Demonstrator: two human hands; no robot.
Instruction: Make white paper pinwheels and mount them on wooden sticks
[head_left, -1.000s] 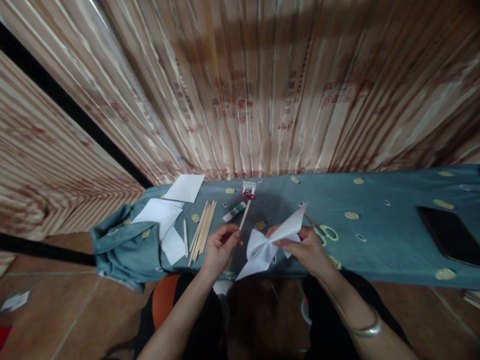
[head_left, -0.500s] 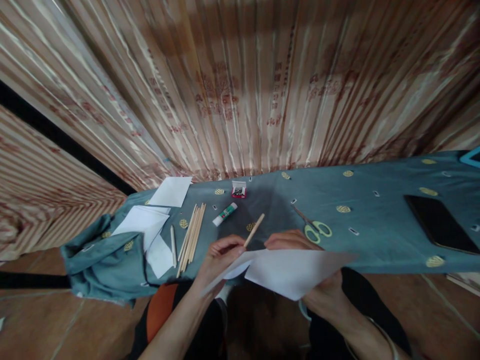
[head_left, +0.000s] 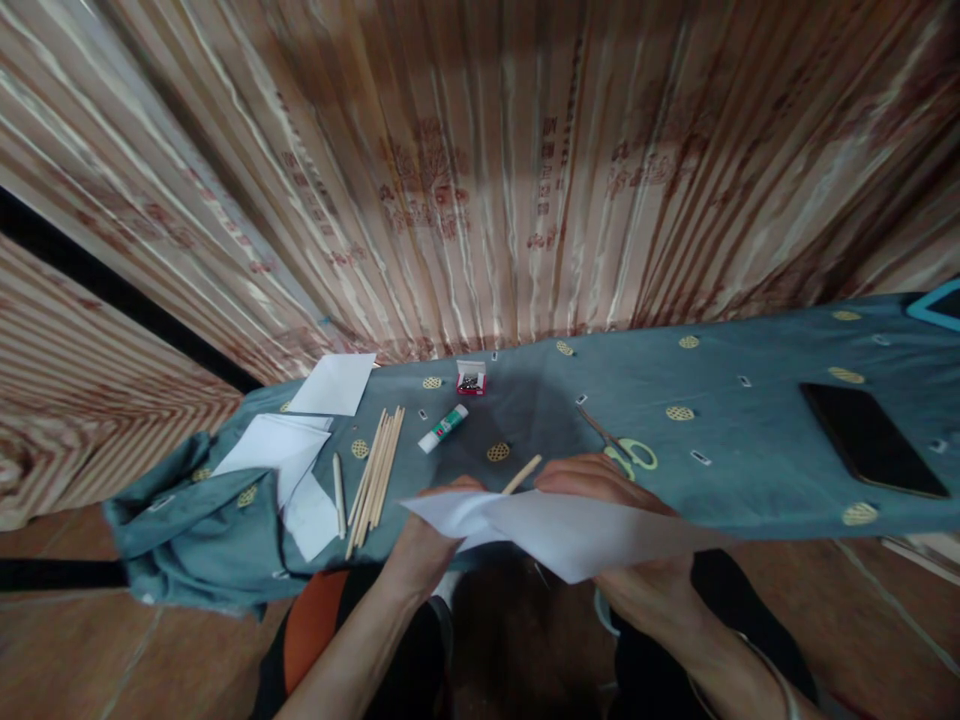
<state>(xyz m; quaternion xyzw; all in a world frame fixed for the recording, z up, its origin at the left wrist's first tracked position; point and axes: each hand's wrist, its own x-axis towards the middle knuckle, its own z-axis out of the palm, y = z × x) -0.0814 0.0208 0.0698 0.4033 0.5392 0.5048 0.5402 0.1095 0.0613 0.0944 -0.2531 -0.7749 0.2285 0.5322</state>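
A sheet of white paper (head_left: 585, 530), creased and bent, spans the gap between my two hands above the table's near edge. My right hand (head_left: 600, 482) grips it, fingers curled behind its upper edge. From behind the paper a thin wooden stick (head_left: 523, 474) pokes up, tilted to the right. My left hand (head_left: 427, 545) is closed at the stick's lower end, its fingers mostly covered by the paper. Beyond my hands lie a glue stick (head_left: 443, 429) and a small open box of dark metal bits (head_left: 471, 378). Scissors with green handles (head_left: 631, 455) rest just past my right hand.
Several wooden sticks (head_left: 379, 475) lie in a bundle on the left, beside a pale pen-like stick (head_left: 339, 495) and white paper sheets (head_left: 277, 447). A dark phone (head_left: 874, 438) is on the right. The blue-green cloth (head_left: 757, 450) is bunched at the left end. A curtain (head_left: 480, 200) hangs behind.
The paper has shifted left and up over my left hand, hiding its fingers. Less of the wooden stick shows, and it leans flatter. The camera view has turned slightly.
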